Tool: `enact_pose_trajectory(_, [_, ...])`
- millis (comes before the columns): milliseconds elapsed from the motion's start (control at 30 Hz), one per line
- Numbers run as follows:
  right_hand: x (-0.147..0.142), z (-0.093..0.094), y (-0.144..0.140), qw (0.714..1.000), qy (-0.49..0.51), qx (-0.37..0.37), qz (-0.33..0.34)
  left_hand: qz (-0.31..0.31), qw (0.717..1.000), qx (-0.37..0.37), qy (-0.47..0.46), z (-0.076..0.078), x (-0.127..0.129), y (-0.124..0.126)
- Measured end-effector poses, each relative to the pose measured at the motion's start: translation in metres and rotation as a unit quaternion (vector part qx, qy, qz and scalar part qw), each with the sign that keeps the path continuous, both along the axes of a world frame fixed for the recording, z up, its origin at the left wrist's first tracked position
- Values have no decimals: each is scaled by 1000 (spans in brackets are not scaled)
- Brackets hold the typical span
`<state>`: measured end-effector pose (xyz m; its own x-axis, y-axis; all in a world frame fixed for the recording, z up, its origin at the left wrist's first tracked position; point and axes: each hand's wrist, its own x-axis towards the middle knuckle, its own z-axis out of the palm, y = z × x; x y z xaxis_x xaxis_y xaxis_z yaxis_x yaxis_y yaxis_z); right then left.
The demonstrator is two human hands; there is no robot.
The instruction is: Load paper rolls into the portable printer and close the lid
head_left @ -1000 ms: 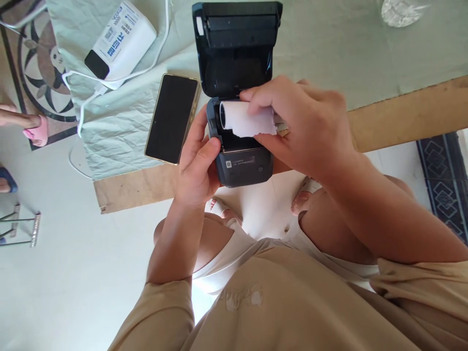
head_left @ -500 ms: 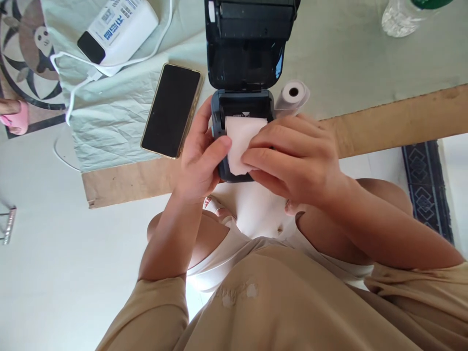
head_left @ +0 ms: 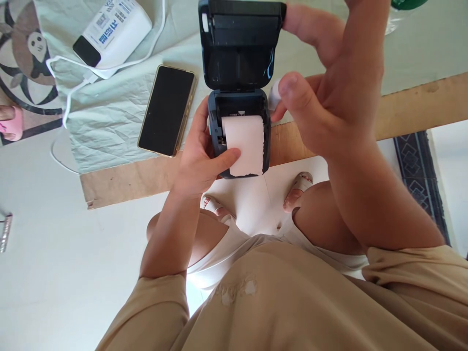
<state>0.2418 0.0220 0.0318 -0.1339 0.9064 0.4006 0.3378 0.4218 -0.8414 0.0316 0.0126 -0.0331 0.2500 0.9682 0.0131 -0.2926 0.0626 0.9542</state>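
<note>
A small black receipt printer (head_left: 216, 109) stands with its lid (head_left: 237, 66) swung up and back. White paper (head_left: 245, 134) comes out of its bay and lies over the front edge, its end torn ragged. My left hand (head_left: 197, 165) grips the printer's left side, with the thumb pressing on the paper. At the right, my right hand (head_left: 336, 102) is raised with fingers spread, and a fingertip meets the lid's upper right corner. Behind its thumb, a white paper roll (head_left: 274, 95) is mostly hidden.
Left of the printer lies a phone (head_left: 167, 109) on the pale green cloth (head_left: 98, 144). A white device (head_left: 117, 36) with a white cable (head_left: 146, 58) is at the upper left. A green-topped bottle (head_left: 407, 4) is partly cut off at the top right. The table's wooden edge (head_left: 127, 187) runs along the front.
My right hand has let go of the paper and moved up and right to the lid. The paper now lies flatter over the printer's front. My left hand keeps its hold.
</note>
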Motion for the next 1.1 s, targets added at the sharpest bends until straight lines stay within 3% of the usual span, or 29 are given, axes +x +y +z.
enact_pose_trajectory(100, [-3,1,-4,998,-1,47,-42,14,1000,-7,-5,0,0,0])
enact_pose_trajectory(400, [6,-14,-13,992,-124,25,13,-4,1000,2,15,5,0,-2])
enact_pose_trajectory(667, [-4,-21,-16,992,-101,10,69,-26,998,1,-50,8,3,-6])
enact_pose_trajectory(800, [-15,-29,-22,996,-66,34,50,23,1000,-18,-11,16,9,-10])
enact_pose_trajectory(967, [-25,-46,-26,997,-39,65,17,32,999,-26,5,17,10,-8])
enact_pose_trajectory(1100, [-24,-53,-23,997,-64,22,33,29,999,-16,1,16,10,-8])
